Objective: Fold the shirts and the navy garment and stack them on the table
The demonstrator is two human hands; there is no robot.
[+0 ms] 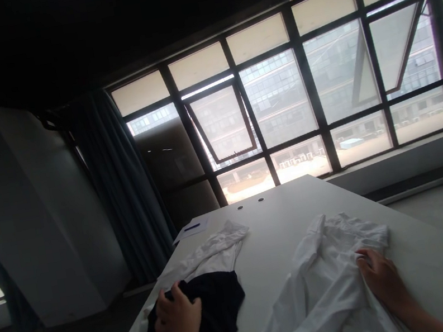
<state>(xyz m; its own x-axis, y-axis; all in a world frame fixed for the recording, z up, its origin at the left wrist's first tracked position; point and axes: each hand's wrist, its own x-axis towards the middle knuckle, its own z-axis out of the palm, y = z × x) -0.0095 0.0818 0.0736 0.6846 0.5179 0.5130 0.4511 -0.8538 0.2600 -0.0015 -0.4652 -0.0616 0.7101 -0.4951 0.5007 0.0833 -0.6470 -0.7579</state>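
Note:
My left hand [179, 316] has its fingers curled into a bunched black cloth garment [218, 308] at the lower left of the white table. Under and beyond this dark cloth lies a crumpled white garment [214, 248], partly hidden by it. To the right, a second white garment [312, 301] is spread with many wrinkles and runs off the bottom of the view. My right hand [382, 278] grips its right edge, thumb and fingers closed on the fabric. What kind of garments these are, I cannot tell.
The long white table [276, 225] reaches toward the windows, with two round holes near its far end. A paper with a blue pen [192, 227] lies at its far left edge. A dark blue curtain [119, 177] and a grey pillar [43, 218] stand to the left.

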